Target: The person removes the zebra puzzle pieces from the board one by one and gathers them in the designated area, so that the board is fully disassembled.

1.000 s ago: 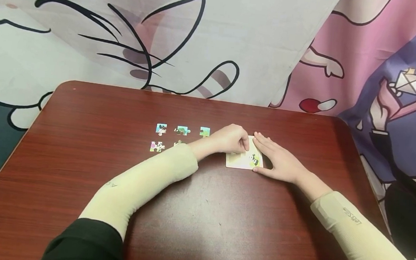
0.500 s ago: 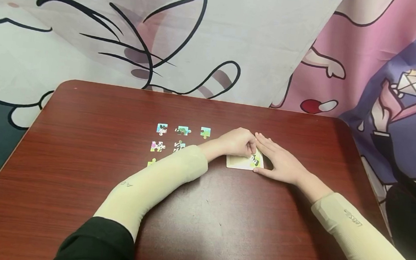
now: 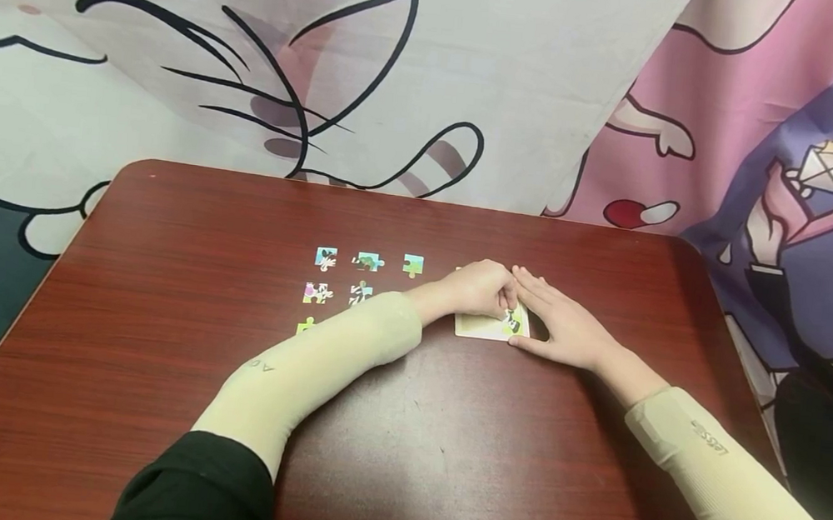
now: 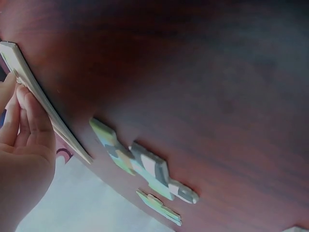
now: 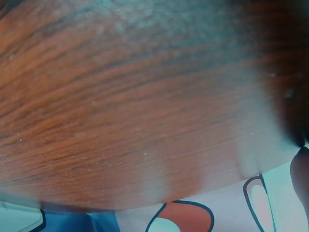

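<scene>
A small pale puzzle board (image 3: 474,327) with a cartoon panda picture lies on the table between both hands. Over its upper right part, my left hand (image 3: 476,287) has its fingers bent and its thumb close to the fingertips, right at the board's surface. I cannot tell whether a puzzle piece is between them. In the left wrist view, the left fingers (image 4: 36,113) meet the face of the board (image 4: 46,99), which appears edge-on. My right hand (image 3: 565,320) rests flat along the board's right edge, fingers straight and thumb at the lower corner.
Left of the board lie several loose jigsaw pieces in rows, including a blue-and-green one (image 3: 368,262), a green one (image 3: 412,265) and a pink-and-white one (image 3: 318,293). The left sleeve passes over part of this area. Behind the brown table (image 3: 158,285) hangs a cartoon-print curtain (image 3: 540,71).
My left hand has shifted right and slightly down across the board, towards the panda picture. As its sleeve moved, a yellow-green piece came into sight. The right hand stays in place.
</scene>
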### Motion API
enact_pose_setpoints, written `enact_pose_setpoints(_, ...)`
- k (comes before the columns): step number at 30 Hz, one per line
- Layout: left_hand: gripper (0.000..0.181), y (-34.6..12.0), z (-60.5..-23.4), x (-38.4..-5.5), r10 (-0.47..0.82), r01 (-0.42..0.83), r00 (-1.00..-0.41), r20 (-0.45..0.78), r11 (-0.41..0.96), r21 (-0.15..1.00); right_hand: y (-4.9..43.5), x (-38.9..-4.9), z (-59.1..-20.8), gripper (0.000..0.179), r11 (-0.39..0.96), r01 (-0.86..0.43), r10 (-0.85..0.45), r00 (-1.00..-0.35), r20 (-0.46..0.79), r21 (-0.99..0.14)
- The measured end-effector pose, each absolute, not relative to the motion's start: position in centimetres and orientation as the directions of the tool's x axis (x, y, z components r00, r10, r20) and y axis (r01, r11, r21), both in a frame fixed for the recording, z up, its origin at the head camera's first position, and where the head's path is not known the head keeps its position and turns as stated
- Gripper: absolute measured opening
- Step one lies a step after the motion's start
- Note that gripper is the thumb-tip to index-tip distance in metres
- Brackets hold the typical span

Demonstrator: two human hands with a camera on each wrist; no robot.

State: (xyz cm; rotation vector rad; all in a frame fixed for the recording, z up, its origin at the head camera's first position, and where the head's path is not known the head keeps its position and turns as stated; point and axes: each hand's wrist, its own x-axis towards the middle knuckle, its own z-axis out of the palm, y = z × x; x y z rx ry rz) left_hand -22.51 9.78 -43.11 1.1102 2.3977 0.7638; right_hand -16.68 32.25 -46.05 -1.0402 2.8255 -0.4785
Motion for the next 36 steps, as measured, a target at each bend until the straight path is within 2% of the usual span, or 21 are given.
enact_pose_setpoints(22, 0.013, 10.18, -43.1, -22.08, 0.746, 0.535, -0.659, -0.1, 0.558, 0.635, 32.35, -16.43, -46.06, 0.096, 0.728, -0.597, -0.632, -0.775, 0.009, -0.338)
enact_pose_setpoints(31, 0.011, 10.3, -43.15, -21.79, 0.731, 0.458, -0.678, -0.074, 0.5, 0.735, 32.25, -16.65, -46.1, 0.098, 0.722, -0.605, -0.638, -0.77, 0.015, -0.337)
enact_pose_setpoints(36, 0.01, 10.13, -43.04, -21.75, 0.722, 0.454, -0.689, -0.061, 0.496, 0.74, 32.23, -16.66, -46.09, 0.094, 0.716, -0.614, -0.644, -0.764, 0.023, -0.331)
